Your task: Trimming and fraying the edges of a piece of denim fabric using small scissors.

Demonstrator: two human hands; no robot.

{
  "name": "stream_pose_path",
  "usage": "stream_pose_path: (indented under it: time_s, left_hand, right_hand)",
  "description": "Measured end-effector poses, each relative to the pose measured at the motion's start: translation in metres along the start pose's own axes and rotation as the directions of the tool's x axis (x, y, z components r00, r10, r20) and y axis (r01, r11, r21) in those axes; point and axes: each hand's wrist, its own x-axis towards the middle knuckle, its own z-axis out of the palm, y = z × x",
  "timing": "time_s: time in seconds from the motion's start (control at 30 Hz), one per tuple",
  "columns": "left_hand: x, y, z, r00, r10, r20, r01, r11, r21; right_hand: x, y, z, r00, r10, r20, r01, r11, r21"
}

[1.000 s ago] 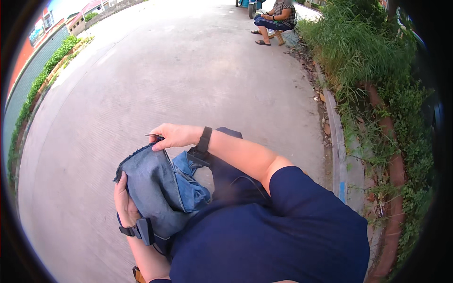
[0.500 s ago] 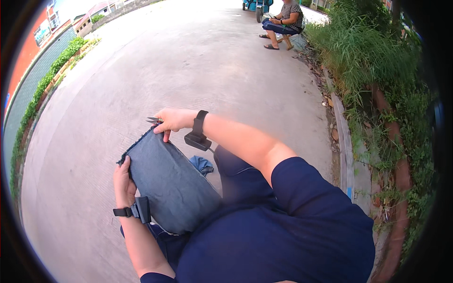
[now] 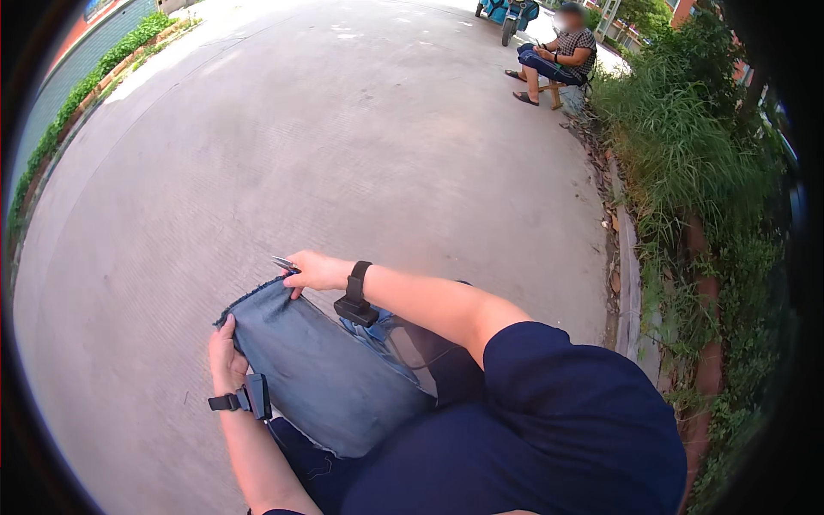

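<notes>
A faded blue denim piece (image 3: 330, 369) with a dark frayed far edge lies across my lap, stretched between my hands. My left hand (image 3: 225, 356) grips its left far corner, thumb on top and fingers underneath. My right hand (image 3: 316, 271) pinches the right far corner and also holds small scissors (image 3: 286, 264), whose pointed metal blades stick out to the left past the cloth. Their handles are hidden in my palm. More blue denim (image 3: 371, 328) shows beneath my right wrist, partly covered by the wrist device and the cloth.
Concrete ground (image 3: 326, 154) spreads out ahead. A person (image 3: 562, 56) sits on a low wooden stool (image 3: 556, 90) at the far right, near a parked wheeled vehicle (image 3: 508, 21). A kerb (image 3: 628, 275) with grass and bushes (image 3: 678, 146) runs along the right; a low hedge (image 3: 94, 81) lines the left.
The view has shifted, so my hands and the denim sit lower in it and the seated person further right. My right hand keeps the scissors; both hands still hold the cloth.
</notes>
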Motion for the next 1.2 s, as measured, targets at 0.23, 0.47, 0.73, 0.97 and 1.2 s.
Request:
stream_pose_path:
  time_s: [0.23, 0.47, 0.73, 0.97, 1.2]
  left_hand:
    - [0.015, -0.015, 0.016, 0.993, 0.060, -0.102, -0.079, 0.979, -0.188]
    - [0.030, -0.018, 0.011, 0.948, 0.231, -0.220, -0.251, 0.966, -0.068]
    - [0.018, 0.005, 0.044, 0.985, 0.162, 0.062, -0.151, 0.977, -0.148]
    - [0.004, 0.005, 0.025, 0.993, 0.116, -0.021, -0.116, 0.993, 0.023]
    - [-0.004, -0.007, 0.055, 0.974, 0.212, -0.078, -0.216, 0.975, -0.046]
  right_hand:
    - [0.014, 0.023, 0.020, 0.996, 0.059, 0.064, -0.071, 0.975, 0.212]
    - [0.056, 0.021, 0.021, 0.997, -0.052, 0.054, 0.036, 0.965, 0.261]
    - [0.075, 0.033, 0.019, 0.999, -0.025, 0.021, 0.017, 0.952, 0.305]
    - [0.057, 0.016, 0.023, 0.998, -0.015, 0.057, -0.001, 0.961, 0.275]
    - [0.017, 0.004, 0.024, 0.992, 0.123, 0.025, -0.123, 0.911, 0.394]
